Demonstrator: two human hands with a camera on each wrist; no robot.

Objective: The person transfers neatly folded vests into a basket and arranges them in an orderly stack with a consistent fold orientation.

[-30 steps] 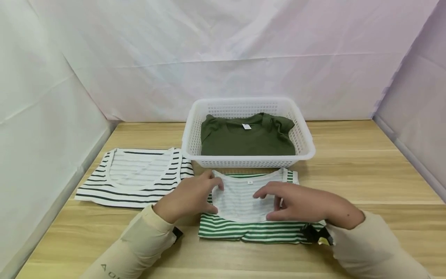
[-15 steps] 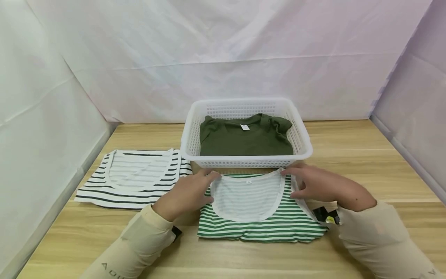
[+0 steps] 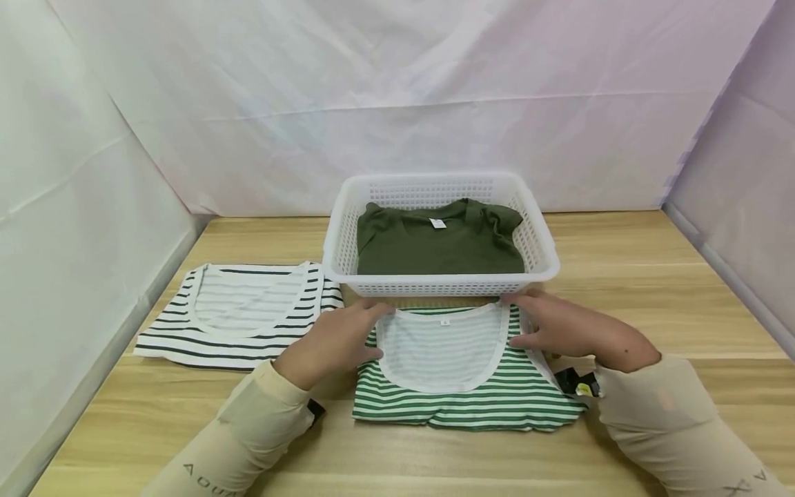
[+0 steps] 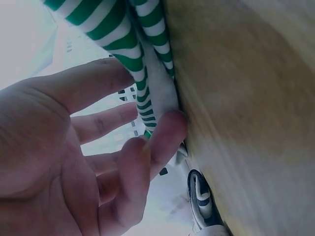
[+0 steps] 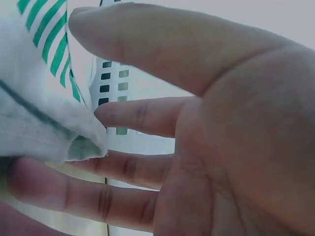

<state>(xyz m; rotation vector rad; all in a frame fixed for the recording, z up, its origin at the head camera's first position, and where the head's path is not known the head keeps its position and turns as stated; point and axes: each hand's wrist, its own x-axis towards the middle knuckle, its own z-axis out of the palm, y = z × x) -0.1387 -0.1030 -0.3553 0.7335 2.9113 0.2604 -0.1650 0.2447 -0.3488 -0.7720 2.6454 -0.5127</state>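
Note:
A folded green-and-white striped shirt [image 3: 472, 404] lies in front of the basket, its wide white neckline facing up. My left hand [image 3: 333, 345] is at its left side, thumb and fingertips right at the edge. In the left wrist view the thumb touches the striped cloth [image 4: 118, 37], and some fingers bend near the fold by the tabletop. At the right side is my right hand [image 3: 571, 331], index finger by the upper corner and thumb over the stripes. The right wrist view shows its fingers [image 5: 83, 189] fairly straight, reaching below the cloth edge, the thumb apart from them.
A white plastic basket [image 3: 335, 259] stands just behind the shirt, with a folded dark green shirt [image 3: 441, 248] inside. To the left lies a folded black-and-white striped shirt [image 3: 236, 348]. White cloth walls [image 3: 397, 138] enclose the wooden table [image 3: 646, 276].
My right hand has moved from over the neckline out to the shirt's upper right corner and stays there. The left hand has settled slightly closer to the left edge.

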